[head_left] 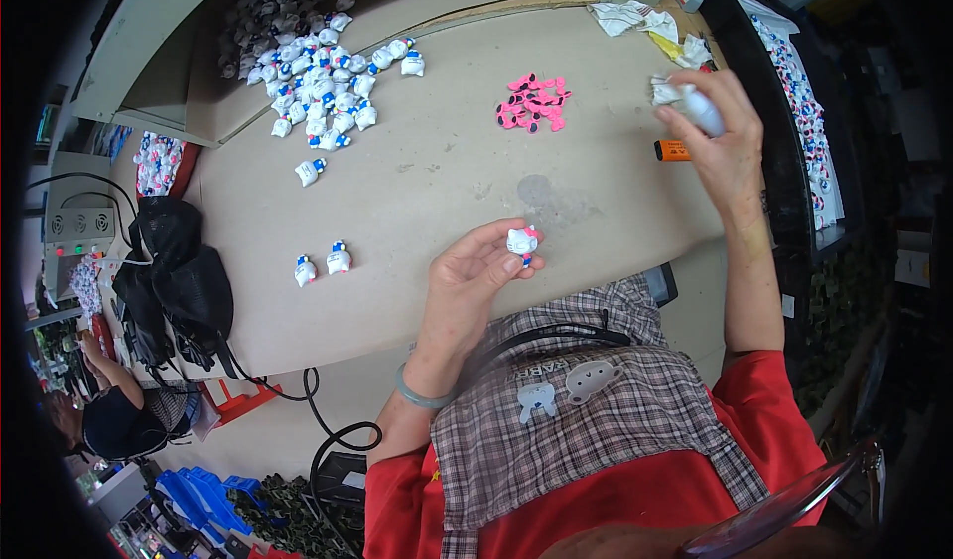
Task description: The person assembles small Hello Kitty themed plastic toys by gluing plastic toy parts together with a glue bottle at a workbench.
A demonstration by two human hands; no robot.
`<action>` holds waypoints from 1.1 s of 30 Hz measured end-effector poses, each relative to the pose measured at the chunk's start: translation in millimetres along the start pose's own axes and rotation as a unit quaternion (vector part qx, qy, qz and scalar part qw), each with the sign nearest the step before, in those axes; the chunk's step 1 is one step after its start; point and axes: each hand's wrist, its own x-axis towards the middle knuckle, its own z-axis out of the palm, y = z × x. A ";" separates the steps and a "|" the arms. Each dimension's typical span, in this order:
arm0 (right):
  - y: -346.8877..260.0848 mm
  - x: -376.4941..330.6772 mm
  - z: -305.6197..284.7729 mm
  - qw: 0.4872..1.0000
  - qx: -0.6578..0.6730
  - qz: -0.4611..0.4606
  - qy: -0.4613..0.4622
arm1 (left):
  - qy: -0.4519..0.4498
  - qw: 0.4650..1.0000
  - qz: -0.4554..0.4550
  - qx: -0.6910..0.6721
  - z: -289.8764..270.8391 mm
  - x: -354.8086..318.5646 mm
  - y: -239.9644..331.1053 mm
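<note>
1. Figurine (522, 241), small and white with a pink bow, sat pinched between thumb and fingertips of the left hand (475, 279), held up just above the near edge of the table (427, 192).
2. Right hand (723, 137) was raised over the table's right side, closed around a small white bottle (703, 108) with a crumpled white cloth (667, 90) bunched against it (cap or nozzle not readable).
3. Judgement: a light pinch low on the body would keep the face clear; wrist turned toward the bottle.
4. Pink bows (533, 102) lay in a loose pile well apart; an orange marker (672, 150) lay near the right hand.
5. Two finished-looking figurines (323, 263) stood side by side to the left; a heap of figurines (318, 87) lay farther back.
</note>
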 end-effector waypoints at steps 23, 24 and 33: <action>-21.8 6.8 78.9 0.950 0.006 -0.197 -0.241 | -0.034 0.999 0.016 0.026 -4.1 -3.1 -4.1; -23.6 3.6 77.3 0.954 0.023 -0.193 -0.226 | -0.035 0.999 0.015 0.025 -2.4 -3.3 -2.6; -44.6 -37.9 67.7 0.918 0.273 0.034 -0.287 | -0.006 0.996 0.030 -0.088 -7.1 -3.6 -2.7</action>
